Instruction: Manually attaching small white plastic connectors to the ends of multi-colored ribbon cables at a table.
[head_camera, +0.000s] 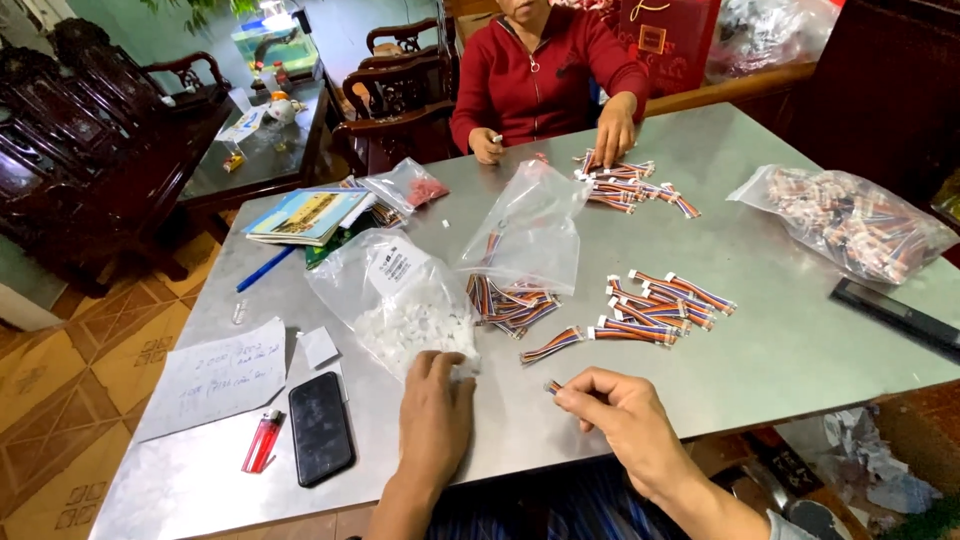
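My left hand (435, 410) rests palm down on the grey table (780, 370), its fingertips at the mouth of a clear bag of small white plastic connectors (405, 310). My right hand (625, 415) pinches one end of a short multicoloured wire bundle (553, 386) between thumb and forefinger. Just beyond lie a single loose bundle (552, 344), a pile of bundles (508, 300) under an empty-looking clear bag (525, 230), and a row of bundles (655, 308) to the right.
Across the table a person in a red top (540, 75) handles more wire bundles (625, 185). A full bag of bundles (850, 220) lies far right beside a dark flat bar (895, 315). At left are a phone (320, 428), a red lighter (262, 442), paper (215, 378), a pen and booklets.
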